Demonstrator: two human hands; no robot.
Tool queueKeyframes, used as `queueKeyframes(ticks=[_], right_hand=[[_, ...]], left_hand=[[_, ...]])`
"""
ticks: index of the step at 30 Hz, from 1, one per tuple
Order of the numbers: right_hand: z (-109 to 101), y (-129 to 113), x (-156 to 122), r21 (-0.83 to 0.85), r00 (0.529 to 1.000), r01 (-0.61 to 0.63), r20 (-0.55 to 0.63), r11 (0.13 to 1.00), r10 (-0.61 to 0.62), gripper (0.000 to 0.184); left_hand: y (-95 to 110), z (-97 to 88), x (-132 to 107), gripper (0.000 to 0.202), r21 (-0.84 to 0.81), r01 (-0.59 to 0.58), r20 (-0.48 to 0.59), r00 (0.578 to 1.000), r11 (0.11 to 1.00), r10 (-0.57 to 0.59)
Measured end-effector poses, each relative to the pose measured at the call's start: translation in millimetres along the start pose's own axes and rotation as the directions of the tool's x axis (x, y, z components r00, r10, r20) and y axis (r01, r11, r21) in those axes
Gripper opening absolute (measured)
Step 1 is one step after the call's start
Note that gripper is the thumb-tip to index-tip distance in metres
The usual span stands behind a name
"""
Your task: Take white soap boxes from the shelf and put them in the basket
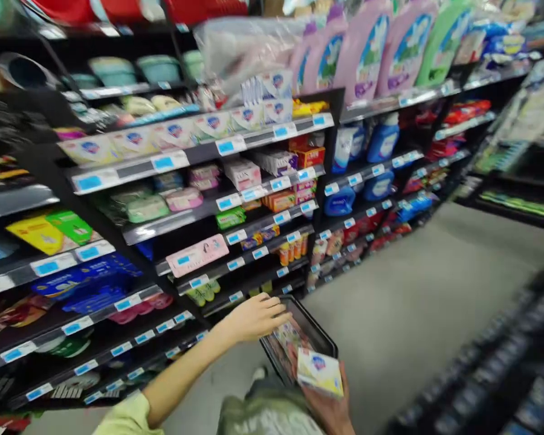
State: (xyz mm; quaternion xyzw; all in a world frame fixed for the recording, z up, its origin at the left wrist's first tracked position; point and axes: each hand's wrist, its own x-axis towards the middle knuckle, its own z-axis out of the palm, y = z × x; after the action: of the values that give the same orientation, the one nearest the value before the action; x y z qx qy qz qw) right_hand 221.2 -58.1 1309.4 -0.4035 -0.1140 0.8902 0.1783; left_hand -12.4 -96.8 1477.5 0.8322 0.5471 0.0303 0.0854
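My right hand [330,406] is closed around a white and yellow soap box [319,372] with a blue shield-like logo. It holds the box over the near end of a black shopping basket [320,329]. At the basket's far left corner, my left hand [257,316] lies with its fingers bent over the rim; their tips are partly hidden. Inside the basket, between my hands, are patterned packs [286,336], too blurred to name.
Shelves ahead hold a row of soap boxes [174,134], pink soap packs [242,173] and large detergent bottles [362,51]. Grey floor [417,284] extends to the right of the basket. A dark, blurred rack [494,368] stands at the lower right.
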Motion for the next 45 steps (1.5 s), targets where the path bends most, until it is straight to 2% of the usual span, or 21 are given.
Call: queueKeyframes(ticks=[2,3,4,6,9,11,16,21,25,28,30,32,34,37,39,41,43,45], right_hand=[[-21.6,4.4,-5.1,0.127,0.993,0.003,0.12,0.992,-0.018,0.088],[-29.5,5.0,-3.6,0.167,0.984,0.018,0.171,0.986,-0.047,0.085],[-36.2,4.7,-0.3,0.187,0.978,0.045,0.194,0.981,-0.082,0.081],[-47.1,3.4,8.4,0.183,0.973,0.094,0.19,0.979,-0.13,0.081],[-56.6,4.9,17.7,0.118,0.953,0.136,0.255,0.984,-0.162,0.087],[-58.5,8.2,19.3,0.068,0.936,0.132,0.319,0.989,-0.147,0.091],[-55.6,10.0,15.1,0.02,0.91,0.113,0.399,0.993,-0.112,0.089],[-47.9,3.2,9.9,-0.004,0.888,0.157,0.439,0.988,-0.139,0.081],[-47.9,2.4,10.6,0.0,0.901,0.138,0.415,0.99,-0.126,0.08],[-53.5,4.2,14.2,0.059,0.93,0.045,0.363,0.997,-0.063,0.079],[-57.6,5.5,16.9,0.1,0.935,-0.03,0.353,0.995,-0.007,0.081],[-60.4,6.0,18.8,0.122,0.926,-0.078,0.375,0.989,0.027,0.086],[-61.5,5.2,19.3,0.119,0.9,-0.098,0.434,0.988,0.036,0.089],[-60.2,1.9,17.4,0.081,0.843,-0.101,0.536,0.992,0.042,0.091],[-58.3,-0.8,15.5,0.058,0.828,-0.08,0.56,0.995,0.034,0.092],[-56.5,-2.8,13.9,0.041,0.827,-0.061,0.561,0.997,0.028,0.093],[-55.4,-4.1,13.1,0.026,0.82,-0.058,0.572,0.998,0.033,0.096],[-54.9,-4.9,12.8,0.018,0.803,-0.066,0.595,0.998,0.042,0.097]], left_hand=[[26.8,62.4,15.1,0.057,-0.177,0.114,0.028,0.993,0.978,-0.111],[39.3,85.8,19.7,0.064,-0.272,0.157,0.045,0.988,0.949,-0.15],[50.2,103.5,22.8,0.07,-0.362,0.178,0.066,0.984,0.915,-0.165],[64.9,123.6,25.9,0.081,-0.48,0.162,0.098,0.987,0.862,-0.131],[69.9,132.0,25.7,0.094,-0.479,0.102,0.114,0.992,0.872,-0.054],[68.8,134.8,23.2,0.086,-0.431,0.096,0.115,0.992,0.897,-0.05],[76.7,151.6,18.1,0.075,-0.403,0.136,0.064,0.991,0.905,-0.12],[83.5,163.8,19.6,0.064,-0.429,0.185,0.021,0.981,0.884,-0.195],[82.9,163.6,21.3,0.058,-0.432,0.208,0.021,0.975,0.877,-0.221],[84.9,164.0,20.6,0.055,-0.507,0.266,0.026,0.955,0.82,-0.294],[86.3,165.4,19.7,0.057,-0.595,0.34,0.037,0.917,0.728,-0.398],[86.4,167.4,19.6,0.059,-0.715,0.402,0.051,0.846,0.573,-0.53],[85.0,169.4,21.0,0.056,-0.847,0.399,0.094,0.764,0.352,-0.638],[81.5,172.5,24.8,0.054,-0.965,0.256,0.222,0.694,-0.054,-0.685],[79.4,174.6,26.6,0.062,-0.93,0.138,0.339,0.673,-0.34,-0.657],[77.6,176.1,26.6,0.067,-0.828,0.041,0.44,0.665,-0.559,-0.603],[76.2,177.2,24.6,0.068,-0.728,-0.026,0.49,0.679,-0.685,-0.546],[75.1,178.5,21.4,0.067,-0.662,-0.073,0.499,0.7,-0.746,-0.511]])
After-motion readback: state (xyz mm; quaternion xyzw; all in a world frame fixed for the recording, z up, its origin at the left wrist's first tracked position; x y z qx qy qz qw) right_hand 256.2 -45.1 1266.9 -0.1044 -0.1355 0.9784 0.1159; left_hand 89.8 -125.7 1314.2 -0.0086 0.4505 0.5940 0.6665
